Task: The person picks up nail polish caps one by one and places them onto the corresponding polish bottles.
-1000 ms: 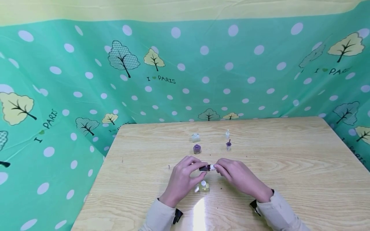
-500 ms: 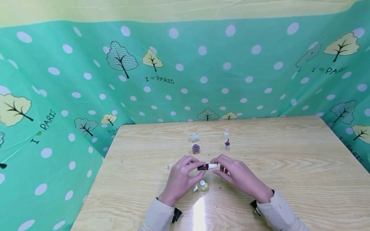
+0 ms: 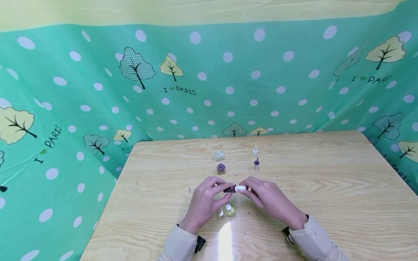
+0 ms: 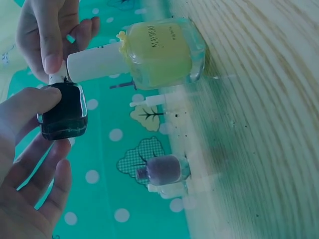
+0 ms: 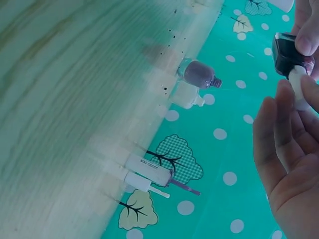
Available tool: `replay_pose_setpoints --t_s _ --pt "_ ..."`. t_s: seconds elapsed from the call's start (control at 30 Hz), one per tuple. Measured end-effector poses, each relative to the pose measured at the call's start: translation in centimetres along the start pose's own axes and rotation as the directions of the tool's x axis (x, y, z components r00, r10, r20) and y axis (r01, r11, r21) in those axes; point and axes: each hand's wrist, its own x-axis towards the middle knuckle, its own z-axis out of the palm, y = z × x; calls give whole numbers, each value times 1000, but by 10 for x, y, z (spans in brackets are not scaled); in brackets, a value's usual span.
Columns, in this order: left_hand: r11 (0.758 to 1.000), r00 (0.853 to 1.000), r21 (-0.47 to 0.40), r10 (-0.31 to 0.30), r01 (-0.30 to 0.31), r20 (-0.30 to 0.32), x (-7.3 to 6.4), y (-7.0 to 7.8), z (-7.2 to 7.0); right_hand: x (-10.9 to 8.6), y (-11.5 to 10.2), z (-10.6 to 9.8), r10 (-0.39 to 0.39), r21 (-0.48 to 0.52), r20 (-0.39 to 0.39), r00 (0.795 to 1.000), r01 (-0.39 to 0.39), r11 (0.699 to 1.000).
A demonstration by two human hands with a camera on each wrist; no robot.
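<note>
My left hand (image 3: 206, 197) pinches a small dark nail polish bottle (image 4: 64, 112) between thumb and fingers, with the bottle lying sideways above the table. At its neck sits a white cap (image 5: 298, 87), which the thumb and fingers of my right hand (image 3: 269, 197) pinch from the other end. The cap meets the bottle, and any brush inside is hidden. Just below my hands in the head view, a yellow nail polish bottle (image 3: 229, 211) stands upright with its white cap on. In the left wrist view, yellow polish is crusted round its neck.
Farther back stand an uncapped purple polish bottle (image 3: 221, 169) and an uncapped pale bottle (image 3: 220, 156). To their right, a purple-coated brush cap (image 3: 256, 165) and a white brush cap (image 3: 255, 151) stand brush-up. Small dark specks dot the wooden table (image 3: 326, 188).
My right fingers loosened and spread around the white cap, showing more of it, then came back in on its end. My left hand keeps its grip on the dark bottle.
</note>
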Motion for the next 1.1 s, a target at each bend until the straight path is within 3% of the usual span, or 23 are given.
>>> replay_pose_setpoints --t_s 0.5,0.83,1.1 --pt "1000 1000 14 0 0 22 1 2 0 3 1 1 146 101 53 988 -151 983" --pt "1000 1000 21 -22 22 4 3 -1 -1 4 1 0 -44 35 -88 995 47 998" --pt "1000 1000 29 -13 12 3 2 -1 -2 6 0 0 -51 -21 -79 996 49 999"
